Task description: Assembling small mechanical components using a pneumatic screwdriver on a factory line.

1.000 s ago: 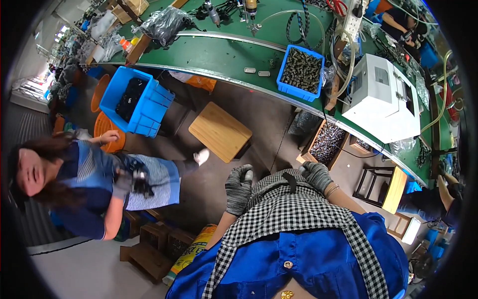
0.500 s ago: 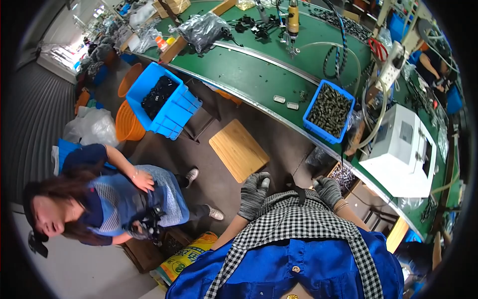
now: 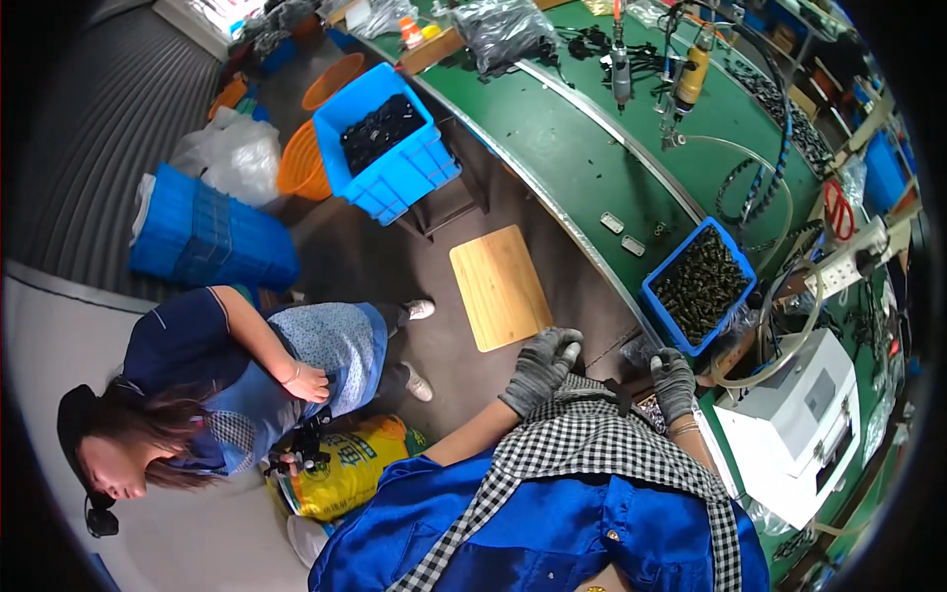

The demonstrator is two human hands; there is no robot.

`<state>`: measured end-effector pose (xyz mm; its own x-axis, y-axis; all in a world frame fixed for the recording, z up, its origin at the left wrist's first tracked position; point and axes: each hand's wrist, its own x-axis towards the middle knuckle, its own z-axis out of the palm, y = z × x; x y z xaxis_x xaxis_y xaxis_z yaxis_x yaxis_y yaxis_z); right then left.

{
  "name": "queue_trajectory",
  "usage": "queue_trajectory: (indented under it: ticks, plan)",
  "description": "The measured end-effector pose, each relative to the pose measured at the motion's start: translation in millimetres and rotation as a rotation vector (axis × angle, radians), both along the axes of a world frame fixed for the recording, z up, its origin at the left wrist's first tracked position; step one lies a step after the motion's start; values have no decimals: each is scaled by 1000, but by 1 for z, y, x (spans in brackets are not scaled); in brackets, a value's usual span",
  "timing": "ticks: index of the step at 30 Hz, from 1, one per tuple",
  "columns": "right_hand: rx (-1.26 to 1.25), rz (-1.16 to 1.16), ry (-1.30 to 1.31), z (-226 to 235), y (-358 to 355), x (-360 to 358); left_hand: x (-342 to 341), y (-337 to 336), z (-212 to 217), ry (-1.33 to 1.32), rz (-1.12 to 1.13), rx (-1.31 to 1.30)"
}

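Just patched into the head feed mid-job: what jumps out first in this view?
Two grey-gloved hands, left hand and right hand, rest on a black-and-white checked apron at lower centre. Just beyond the right hand, a blue bin of small dark parts sits at the edge of the long green workbench. At lower left, a co-worker in blue crouches over a yellow sack.

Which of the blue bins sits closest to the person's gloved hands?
The small blue bin of dark parts on the green bench edge, just above the right hand; the larger blue bin stands farther off on a stand.
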<state>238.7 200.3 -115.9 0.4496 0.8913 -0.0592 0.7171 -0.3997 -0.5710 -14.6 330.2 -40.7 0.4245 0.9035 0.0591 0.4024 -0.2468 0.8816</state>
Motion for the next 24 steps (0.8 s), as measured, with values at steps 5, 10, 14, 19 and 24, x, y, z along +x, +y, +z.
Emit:
queue_trajectory:
  ticks: [5,10,14,19,24]
  plan:
    - [-2,-88,124,-7,10,11,12,0,-1,-12,-13,-11]
    - [-38,-105,122,5,13,13,25,5,5,-24,8,-147]
    - [-28,-117,103,5,16,16,37,10,12,7,-16,-138]
    - [3,-138,117,10,16,16,47,7,9,11,-69,-99]
    - [49,-127,104,6,18,18,57,10,9,15,-81,-143]
